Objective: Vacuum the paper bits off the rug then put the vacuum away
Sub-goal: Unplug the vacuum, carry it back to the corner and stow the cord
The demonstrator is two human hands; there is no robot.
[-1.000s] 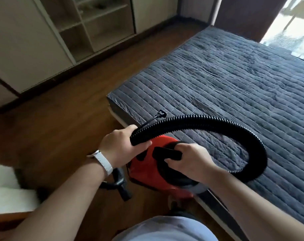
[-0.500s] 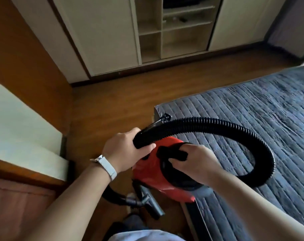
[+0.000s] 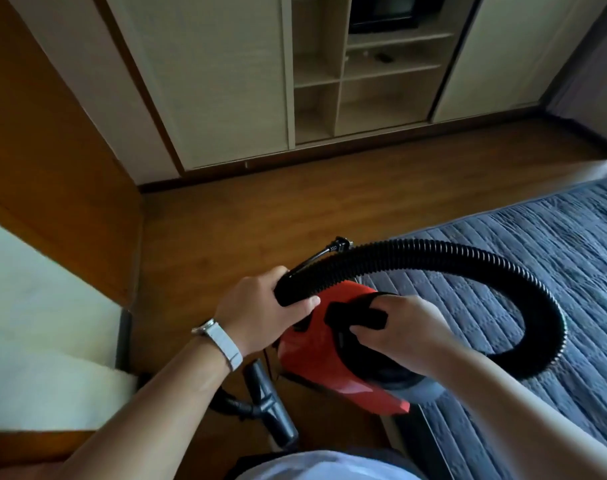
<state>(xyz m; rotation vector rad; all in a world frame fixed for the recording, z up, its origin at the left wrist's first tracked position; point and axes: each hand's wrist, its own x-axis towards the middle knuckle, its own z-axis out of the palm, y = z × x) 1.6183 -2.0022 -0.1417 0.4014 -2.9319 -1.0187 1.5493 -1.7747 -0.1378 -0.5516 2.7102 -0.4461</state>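
I carry a small red vacuum (image 3: pixel 333 362) above the wooden floor. My right hand (image 3: pixel 399 327) grips its black carry handle (image 3: pixel 355 315) on top. My left hand (image 3: pixel 260 311), with a white watch on the wrist, is closed around the black ribbed hose (image 3: pixel 503 271) near its end, and the power cord with its plug (image 3: pixel 338 244) sticks out past that hand. The hose loops out to the right and back to the vacuum. The black floor nozzle (image 3: pixel 271 407) hangs below my left forearm. The grey quilted rug (image 3: pixel 555 258) lies at the right.
A cream wardrobe (image 3: pixel 212 81) with open shelves (image 3: pixel 364 95) runs along the far wall, with a dark screen on an upper shelf. A wooden panel wall (image 3: pixel 52 168) and a pale surface (image 3: pixel 35 341) stand at the left. Bare wooden floor (image 3: pixel 260 216) lies ahead.
My view has swung left from the rug toward the wardrobe and the left wall. Both hands keep the same hold on the hose and the handle.
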